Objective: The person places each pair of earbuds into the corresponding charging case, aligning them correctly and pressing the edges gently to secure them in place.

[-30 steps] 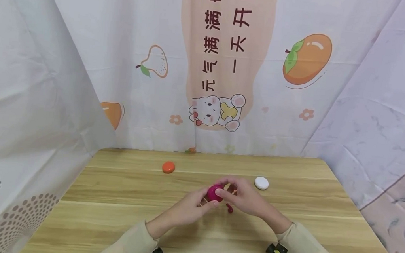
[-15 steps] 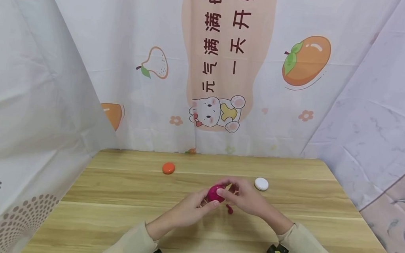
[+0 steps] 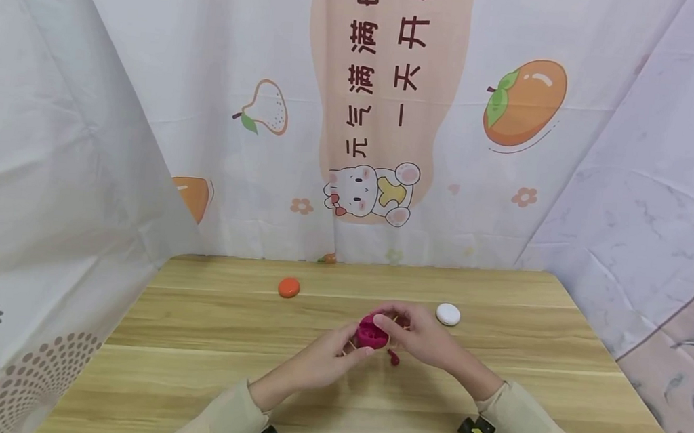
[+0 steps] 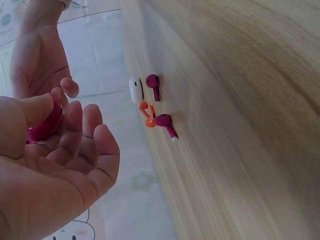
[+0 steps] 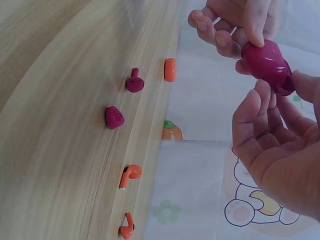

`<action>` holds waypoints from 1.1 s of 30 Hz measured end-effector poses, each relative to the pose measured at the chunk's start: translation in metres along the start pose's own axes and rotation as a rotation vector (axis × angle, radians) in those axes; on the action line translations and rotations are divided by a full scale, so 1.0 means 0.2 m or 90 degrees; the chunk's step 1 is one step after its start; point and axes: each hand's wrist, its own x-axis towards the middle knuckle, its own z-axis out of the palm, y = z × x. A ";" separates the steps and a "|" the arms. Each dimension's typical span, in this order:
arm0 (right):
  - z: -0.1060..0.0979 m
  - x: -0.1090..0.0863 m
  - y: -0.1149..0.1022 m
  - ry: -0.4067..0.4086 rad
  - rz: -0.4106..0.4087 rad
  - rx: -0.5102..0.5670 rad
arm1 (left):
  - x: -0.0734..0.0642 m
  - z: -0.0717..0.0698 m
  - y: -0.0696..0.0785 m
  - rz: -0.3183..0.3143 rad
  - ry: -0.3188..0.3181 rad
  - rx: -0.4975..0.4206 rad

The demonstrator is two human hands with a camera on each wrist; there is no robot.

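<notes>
Both hands hold a magenta earbud charging case (image 3: 371,337) above the table, its lid raised and its hollow inside showing in the head view. My left hand (image 3: 325,357) grips the case's body from the left. My right hand (image 3: 422,334) pinches the lid side, thumb at the opening. Below the hands lie two magenta earbuds: one earbud (image 5: 134,83) and another earbud (image 5: 114,117), apart on the wood. Two orange earbuds lie near them, one earbud (image 5: 132,172) and a second earbud (image 5: 127,227). In the head view the right hand partly hides these.
An orange case (image 3: 289,287) lies shut at the back left of the wooden table (image 3: 202,341). Behind the right hand is a white case (image 3: 448,313). A printed curtain (image 3: 233,187) hangs along the table's back edge, with more cloth at both sides.
The magenta case was closed in both earlier frames; its lid is now lifted, with the right thumb at the opening. The arms and the other items have hardly moved.
</notes>
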 end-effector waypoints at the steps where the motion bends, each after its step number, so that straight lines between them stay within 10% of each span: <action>1: 0.00 0.00 0.00 0.003 0.001 0.003 | 0.00 0.00 0.00 0.002 0.000 0.000; 33: -0.04 0.00 0.03 -0.016 -0.001 0.029 | -0.01 -0.04 -0.01 -0.019 -0.002 -0.017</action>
